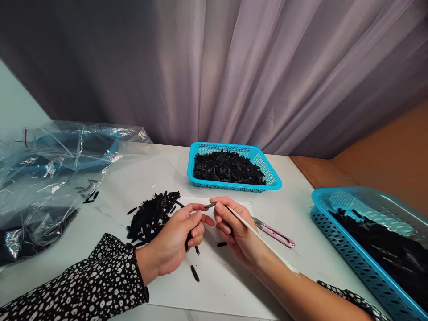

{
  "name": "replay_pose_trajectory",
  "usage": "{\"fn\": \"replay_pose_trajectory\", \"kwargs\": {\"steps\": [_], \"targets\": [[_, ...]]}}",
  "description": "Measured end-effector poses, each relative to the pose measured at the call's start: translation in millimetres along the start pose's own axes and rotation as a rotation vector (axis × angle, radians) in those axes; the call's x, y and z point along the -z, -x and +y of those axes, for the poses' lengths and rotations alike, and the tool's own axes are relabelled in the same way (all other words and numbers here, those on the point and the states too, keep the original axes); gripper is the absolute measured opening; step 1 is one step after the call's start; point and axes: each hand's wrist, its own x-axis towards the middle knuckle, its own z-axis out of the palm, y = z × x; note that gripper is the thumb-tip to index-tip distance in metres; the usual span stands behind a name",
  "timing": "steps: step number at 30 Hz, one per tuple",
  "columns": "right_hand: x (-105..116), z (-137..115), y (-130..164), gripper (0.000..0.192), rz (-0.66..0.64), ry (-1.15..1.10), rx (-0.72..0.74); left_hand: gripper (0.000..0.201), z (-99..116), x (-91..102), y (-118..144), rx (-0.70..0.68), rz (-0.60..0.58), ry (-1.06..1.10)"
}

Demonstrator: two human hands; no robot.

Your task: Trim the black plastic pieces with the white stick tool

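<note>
My left hand point(177, 238) is curled on a small black piece point(189, 241), held over a white sheet point(220, 281) on the table. My right hand point(234, 229) grips a thin white-handled tool point(264, 240) with a metal tip point(210, 205) that points at my left fingertips. The two hands almost touch. A heap of small black pieces point(152, 216) lies just left of my left hand. Loose black pieces point(195, 273) lie on the sheet below the hands.
A pink snip tool point(276, 234) lies right of my right hand. A blue basket point(234, 154) full of black pieces stands behind. Another blue basket point(364, 263) with black pieces is at the right. A clear plastic bag point(50, 178) sits at the left. A curtain hangs behind.
</note>
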Motion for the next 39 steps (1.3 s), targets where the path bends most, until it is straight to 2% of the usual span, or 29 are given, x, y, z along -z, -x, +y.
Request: {"fn": "replay_pose_trajectory", "kwargs": {"steps": [4, 8, 16, 20, 29, 39], "targets": [[-2.1, -2.4, 0.8, 0.026, -0.021, 0.012, 0.003, 0.029, -2.0, 1.9, -0.2, -0.036, 0.031, -0.126], [-2.3, -3.3, 1.2, 0.025, -0.034, 0.007, -0.002, 0.033, -0.5, 4.0, 1.3, -0.023, -0.035, -0.145], [-0.4, -2.9, 1.4, 0.024, -0.048, -0.007, -0.002, 0.016, 2.3, 2.7, 2.0, -0.022, 0.001, -0.12], [-0.8, -3.5, -0.4, 0.02, -0.035, -0.051, -0.01, 0.024, 1.0, 1.8, 1.5, -0.064, -0.027, -0.187], [-4.1, -3.8, 0.6, 0.035, -0.026, -0.011, -0.09, 0.029, 1.3, 0.4, 2.1, -0.151, -0.065, -0.283], [1.9, -1.0, -4.4, 0.036, -0.046, -0.108, -0.069, 0.033, 2.2, 0.7, 1.8, -0.091, -0.079, -0.258]]}}
